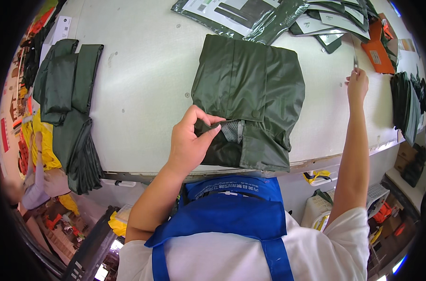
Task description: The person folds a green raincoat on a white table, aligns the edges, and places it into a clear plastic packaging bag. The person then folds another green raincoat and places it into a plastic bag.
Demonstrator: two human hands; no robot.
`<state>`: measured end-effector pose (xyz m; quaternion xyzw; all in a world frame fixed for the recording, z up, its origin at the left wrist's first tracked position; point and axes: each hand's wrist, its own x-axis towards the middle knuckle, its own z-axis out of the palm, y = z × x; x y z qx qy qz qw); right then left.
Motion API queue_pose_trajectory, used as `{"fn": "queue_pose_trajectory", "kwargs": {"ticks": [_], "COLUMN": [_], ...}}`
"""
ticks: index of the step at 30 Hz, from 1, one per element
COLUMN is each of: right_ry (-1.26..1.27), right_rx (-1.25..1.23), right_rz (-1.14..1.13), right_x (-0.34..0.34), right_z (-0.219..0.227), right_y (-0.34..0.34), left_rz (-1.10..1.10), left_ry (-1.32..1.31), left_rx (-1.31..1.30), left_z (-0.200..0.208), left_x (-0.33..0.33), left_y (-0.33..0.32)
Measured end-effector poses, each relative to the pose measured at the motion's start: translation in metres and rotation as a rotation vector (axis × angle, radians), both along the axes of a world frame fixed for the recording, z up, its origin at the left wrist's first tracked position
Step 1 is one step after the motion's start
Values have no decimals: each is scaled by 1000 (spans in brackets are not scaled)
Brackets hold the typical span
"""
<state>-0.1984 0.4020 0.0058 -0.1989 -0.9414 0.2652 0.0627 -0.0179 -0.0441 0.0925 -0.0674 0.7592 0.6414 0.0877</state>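
Observation:
A folded dark green waterproof garment (pixel 250 79) lies on the table in front of me, with a snap button near its middle. My left hand (pixel 188 140) pinches the edge of a fold at its lower left between thumb and fingers. Beside the fingertips, grey mesh lining (pixel 231 131) shows in the opening. Off to the right, my right hand (pixel 358 86) is stretched out over the table, closed on a slim, pointed metal tool (pixel 355 60). Its exact kind is too small to make out. The tool points away from me, near an orange box.
Folded dark green garments (pixel 60 89) are piled at the left edge. Packaged garments (pixel 241 16) and card inserts (pixel 330 21) lie at the back, beside the orange box (pixel 379 49). More folded garments (pixel 405 107) hang over the right edge. Another person's arm (pixel 37 150) shows at far left.

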Motion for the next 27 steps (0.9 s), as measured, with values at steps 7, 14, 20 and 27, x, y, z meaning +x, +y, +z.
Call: {"fn": "queue_pose_trajectory", "kwargs": {"ticks": [7,14,20,27], "right_ry": [-126,-239,-237,-223], "right_rx": [-658,-642,-660,-686], "right_rz": [577,459,442,421], "right_x": [165,187,182,183], "right_z": [118,110,109,108], "right_y": [-214,-245,-248,-248], "left_rz": [20,-8,-100,-124], "left_ry": [2,253,507,613], "left_rx": [-69,-200,-376,-444], "left_z": [9,-2,-6,-4], "left_x": [1,16,16,16], "left_y": [3,8,6,6]}}
